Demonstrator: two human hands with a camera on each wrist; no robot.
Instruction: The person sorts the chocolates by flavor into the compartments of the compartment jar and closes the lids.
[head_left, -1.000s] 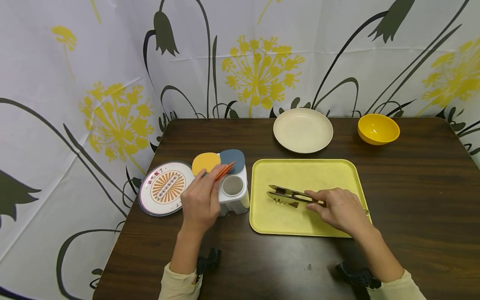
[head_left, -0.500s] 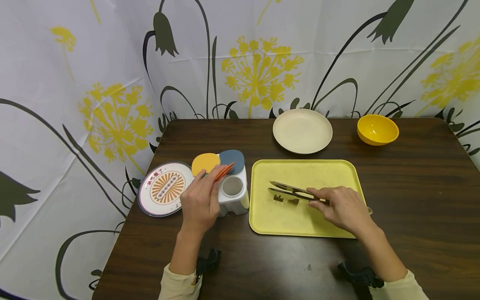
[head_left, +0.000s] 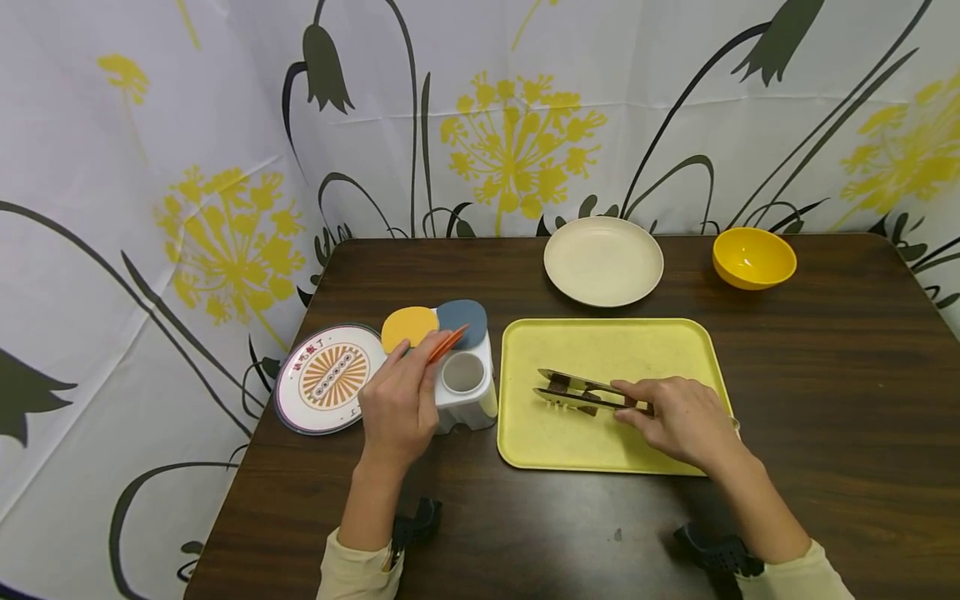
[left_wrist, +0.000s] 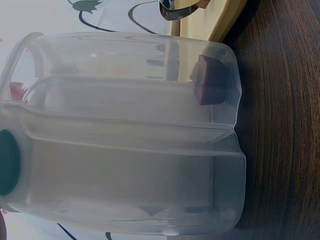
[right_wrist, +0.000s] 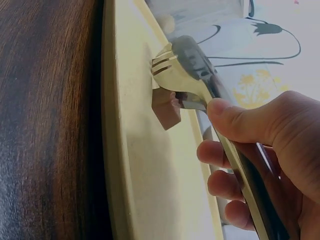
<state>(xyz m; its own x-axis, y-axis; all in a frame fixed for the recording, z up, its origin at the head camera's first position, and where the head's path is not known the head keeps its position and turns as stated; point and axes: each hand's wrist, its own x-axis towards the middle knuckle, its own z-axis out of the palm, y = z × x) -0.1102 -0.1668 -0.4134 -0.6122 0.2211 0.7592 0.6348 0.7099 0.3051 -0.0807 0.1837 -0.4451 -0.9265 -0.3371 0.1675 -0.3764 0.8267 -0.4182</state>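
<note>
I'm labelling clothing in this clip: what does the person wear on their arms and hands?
Both hands, left hand and right hand, are bare. Pale cream long sleeves are pushed up the forearms. A black clip-like mount sits by each cuff.

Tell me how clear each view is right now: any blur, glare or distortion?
Head view: evenly lit and sharp, with wide-angle bending at the edges; soft glare on the yellow bowl. Left wrist view: filled by the translucent white container, hazy and close, little else legible. Right wrist view: the tongs and right hand fairly sharp, the backdrop behind them washed out, a sheen on the dark table.
</note>
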